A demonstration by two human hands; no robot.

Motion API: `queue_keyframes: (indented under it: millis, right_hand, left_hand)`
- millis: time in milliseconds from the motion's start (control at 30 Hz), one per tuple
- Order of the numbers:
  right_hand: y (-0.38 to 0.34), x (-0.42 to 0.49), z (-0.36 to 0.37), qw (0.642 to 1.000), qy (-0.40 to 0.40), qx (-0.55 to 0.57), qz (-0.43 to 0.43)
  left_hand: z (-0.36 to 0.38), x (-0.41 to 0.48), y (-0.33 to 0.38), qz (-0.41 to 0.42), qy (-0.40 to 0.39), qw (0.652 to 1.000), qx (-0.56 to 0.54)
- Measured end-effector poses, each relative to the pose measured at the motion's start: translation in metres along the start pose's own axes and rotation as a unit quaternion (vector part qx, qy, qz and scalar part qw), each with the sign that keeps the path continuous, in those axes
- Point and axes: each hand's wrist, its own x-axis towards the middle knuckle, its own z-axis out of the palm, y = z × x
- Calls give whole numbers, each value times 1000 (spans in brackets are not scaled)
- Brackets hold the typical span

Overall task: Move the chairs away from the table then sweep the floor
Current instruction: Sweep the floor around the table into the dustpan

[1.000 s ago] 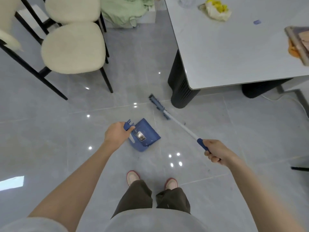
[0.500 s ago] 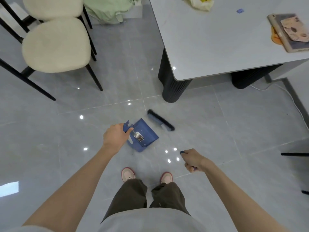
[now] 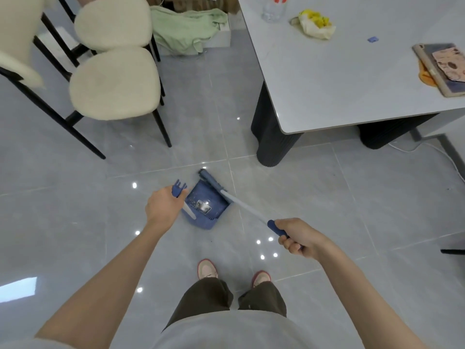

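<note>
My left hand (image 3: 163, 207) grips the top of the blue dustpan's handle; the dustpan (image 3: 206, 210) stands on the grey tiled floor (image 3: 352, 197) in front of my feet. My right hand (image 3: 299, 238) grips the blue end of the broom handle. The white broom shaft (image 3: 245, 206) slants up-left, and the broom head (image 3: 210, 179) lies across the dustpan's mouth. Two cream chairs (image 3: 113, 84) with black legs stand at the upper left, apart from the grey table (image 3: 339, 79).
The table's dark ribbed leg (image 3: 273, 137) stands just beyond the dustpan. A green cloth (image 3: 186, 28) lies on a box at the back. A book, a yellow bag and a glass sit on the table. A white cable (image 3: 427, 149) runs on the floor at right.
The broom head has come up against the dustpan's mouth from the floor beside it. My right hand has shifted right and out along the handle. The left hand stays on the dustpan.
</note>
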Motion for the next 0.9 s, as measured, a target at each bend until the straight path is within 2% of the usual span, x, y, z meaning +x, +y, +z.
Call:
queue_keyframes:
  millis: [233, 500, 733, 900]
  right_hand:
    - [-50, 12, 32, 997, 38, 21, -71]
    - [-151, 34, 52, 992, 50, 43, -109]
    - [-272, 74, 61, 988, 30, 99, -113]
    - [-378, 104, 66, 981, -5, 149, -125]
  left_hand:
    - [-35, 32, -14, -11, 27, 999, -30]
    - [-62, 96, 14, -11, 62, 996, -57]
    - [-77, 201, 70, -1, 80, 996, -49]
    - [-104, 291, 137, 6, 82, 995, -56]
